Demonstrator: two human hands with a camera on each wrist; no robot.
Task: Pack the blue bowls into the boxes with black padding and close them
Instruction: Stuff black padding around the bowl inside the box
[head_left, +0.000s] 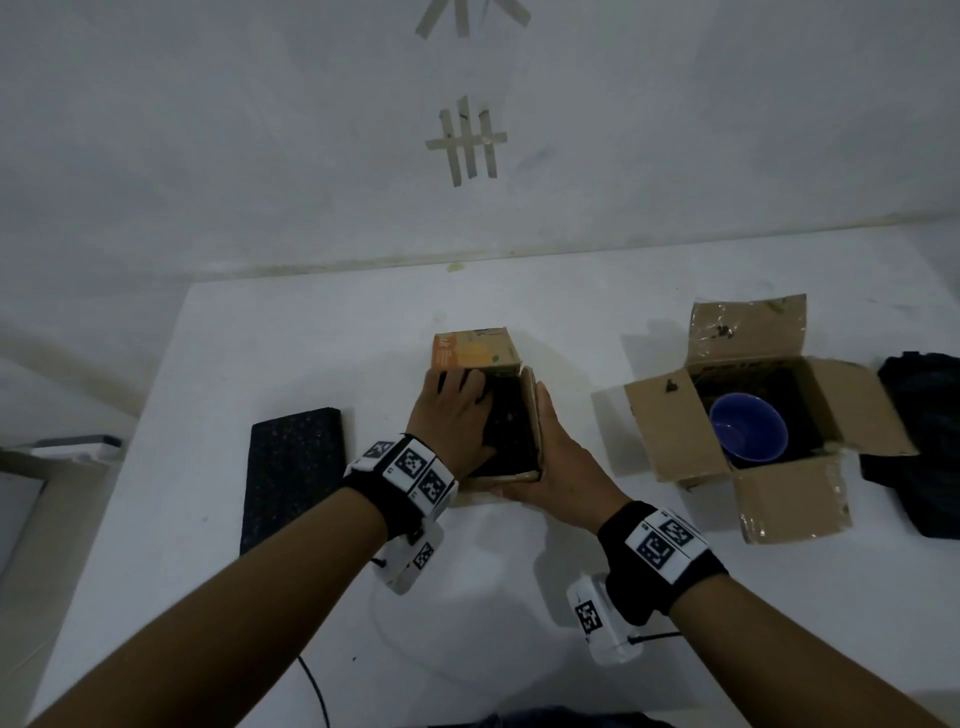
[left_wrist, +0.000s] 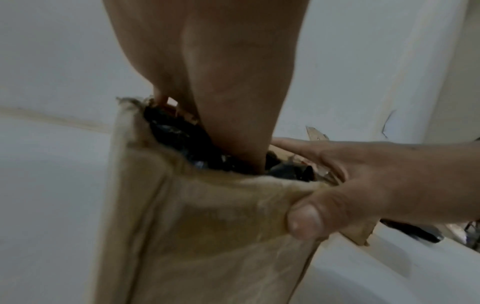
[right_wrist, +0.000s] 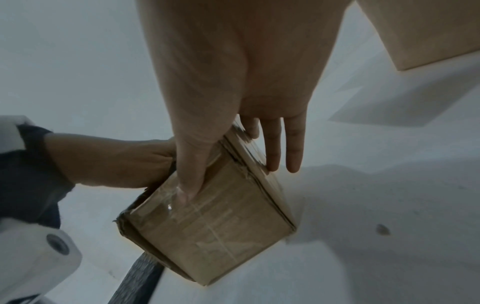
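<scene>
A white bench (head_left: 322, 597) carried two cardboard boxes. The larger open box (head_left: 670, 431), at the right with all four flaps spread, held a blue bowl (head_left: 748, 431) on its black lining. A black cloth bundle (head_left: 919, 447) lay just beyond that box's right flap, and a black foam pad (head_left: 293, 475) lay flat at the left. At centre stood the smaller box (head_left: 478, 353), its orange-printed far flap raised. The left hand (head_left: 452, 421) lay on the black padding (head_left: 511, 431) filling the box's top, fingers spread and pressing down; no bowl was visible inside. The right hand (head_left: 558, 457), fingers straight, was flat against the right flap, which stood upright, with the thumb hooked over the box's near edge in the left wrist view
</scene>
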